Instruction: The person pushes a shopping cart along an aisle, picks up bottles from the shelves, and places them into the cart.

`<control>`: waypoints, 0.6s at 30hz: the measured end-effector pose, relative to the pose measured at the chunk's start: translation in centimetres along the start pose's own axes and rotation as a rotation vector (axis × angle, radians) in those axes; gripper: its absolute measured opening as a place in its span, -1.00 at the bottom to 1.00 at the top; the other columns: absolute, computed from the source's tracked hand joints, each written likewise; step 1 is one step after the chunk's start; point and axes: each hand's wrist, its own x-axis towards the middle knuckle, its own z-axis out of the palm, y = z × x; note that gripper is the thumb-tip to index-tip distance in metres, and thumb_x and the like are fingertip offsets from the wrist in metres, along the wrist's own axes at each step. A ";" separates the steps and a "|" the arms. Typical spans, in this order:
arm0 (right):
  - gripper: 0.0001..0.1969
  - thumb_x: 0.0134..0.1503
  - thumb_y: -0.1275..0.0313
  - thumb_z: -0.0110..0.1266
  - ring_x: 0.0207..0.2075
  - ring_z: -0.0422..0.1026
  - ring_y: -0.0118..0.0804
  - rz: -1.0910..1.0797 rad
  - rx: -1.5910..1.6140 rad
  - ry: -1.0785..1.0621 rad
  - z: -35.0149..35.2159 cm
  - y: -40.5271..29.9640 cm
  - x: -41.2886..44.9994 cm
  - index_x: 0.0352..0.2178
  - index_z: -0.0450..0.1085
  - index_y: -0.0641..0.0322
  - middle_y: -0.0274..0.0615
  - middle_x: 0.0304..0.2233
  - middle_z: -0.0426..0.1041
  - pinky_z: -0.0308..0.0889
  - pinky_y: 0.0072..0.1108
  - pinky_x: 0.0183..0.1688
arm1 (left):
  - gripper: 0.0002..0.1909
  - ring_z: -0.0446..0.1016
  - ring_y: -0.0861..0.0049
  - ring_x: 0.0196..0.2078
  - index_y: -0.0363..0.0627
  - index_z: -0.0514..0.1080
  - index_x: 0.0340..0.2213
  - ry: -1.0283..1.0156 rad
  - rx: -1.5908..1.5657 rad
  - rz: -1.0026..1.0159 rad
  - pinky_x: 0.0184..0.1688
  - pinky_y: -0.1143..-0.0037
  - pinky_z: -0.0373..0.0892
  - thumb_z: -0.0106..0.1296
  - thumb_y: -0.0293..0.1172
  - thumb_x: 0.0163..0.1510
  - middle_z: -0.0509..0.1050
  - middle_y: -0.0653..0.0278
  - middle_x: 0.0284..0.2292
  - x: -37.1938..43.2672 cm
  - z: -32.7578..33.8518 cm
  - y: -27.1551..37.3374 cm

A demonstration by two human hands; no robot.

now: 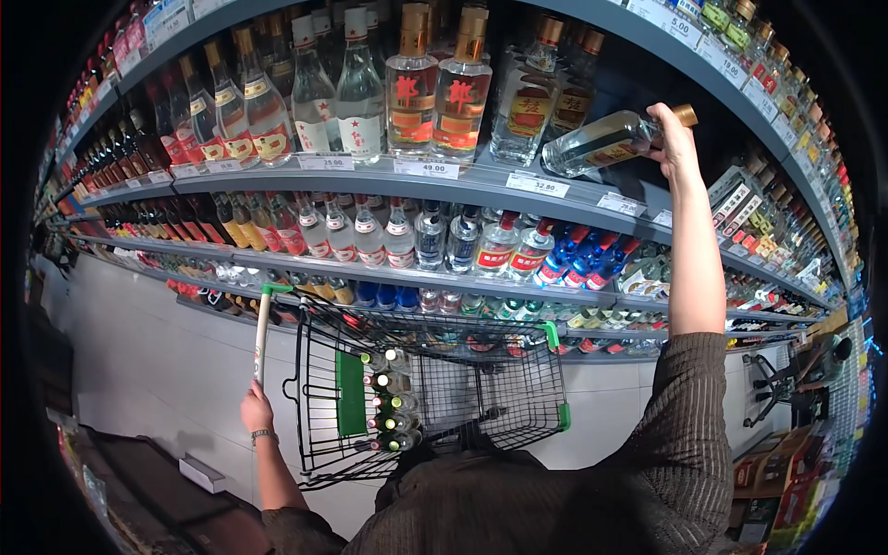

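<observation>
My right hand grips the neck of a clear glass liquor bottle with a gold cap. The bottle is tilted, its base at the front of the upper shelf, to the right of an upright square-shouldered bottle with a gold cap. My left hand, with a band on its wrist, is closed around the pale handle bar of a shopping cart. Several bottles stand grouped inside the black wire cart, beside its green panel.
Shelves of bottles curve across the view, with price tags on the shelf edge. Below the upper shelf stand more bottles. At the far right another person is near a cart. Stacked boxes stand at the lower right.
</observation>
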 end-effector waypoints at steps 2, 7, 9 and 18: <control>-0.62 -0.07 0.17 0.22 -0.42 0.50 -0.28 0.058 0.006 -0.108 -1.4 0.1 -0.8 -0.29 0.46 0.22 -0.21 -0.39 0.46 0.47 -0.43 -0.38 | -0.25 0.54 -0.09 -0.28 -0.24 0.56 -0.39 -0.002 -0.001 -0.003 -0.25 0.10 0.43 -0.42 0.19 0.29 0.56 -0.14 -0.40 -0.1 -0.1 0.1; -0.52 0.05 0.12 0.10 -0.44 0.58 -0.19 0.183 0.080 -0.323 -3.9 1.1 -3.7 -0.04 0.47 0.11 -0.10 -0.19 0.51 0.55 -0.50 -0.45 | -0.25 0.54 -0.08 -0.28 -0.24 0.56 -0.38 0.009 0.009 0.010 -0.25 0.10 0.43 -0.42 0.18 0.29 0.56 -0.15 -0.39 -0.1 -0.1 0.1; -0.55 0.12 0.18 0.05 -0.35 0.59 -0.12 0.189 0.184 -0.335 -4.8 2.2 -3.8 -0.03 0.45 0.23 0.04 -0.13 0.49 0.61 -0.36 -0.29 | -0.26 0.54 -0.08 -0.27 -0.23 0.56 -0.36 -0.001 0.011 0.004 -0.24 0.11 0.43 -0.42 0.18 0.29 0.56 -0.13 -0.38 0.1 -0.4 0.1; -0.58 0.09 0.37 0.01 -0.13 0.52 0.08 0.032 0.536 -0.028 -8.2 7.4 -8.2 -0.05 0.39 0.43 0.15 -0.07 0.44 0.60 -0.17 -0.32 | -0.26 0.54 -0.08 -0.25 -0.21 0.57 -0.34 -0.055 0.012 -0.029 -0.20 0.11 0.43 -0.42 0.19 0.29 0.57 -0.12 -0.36 -0.7 0.1 -1.0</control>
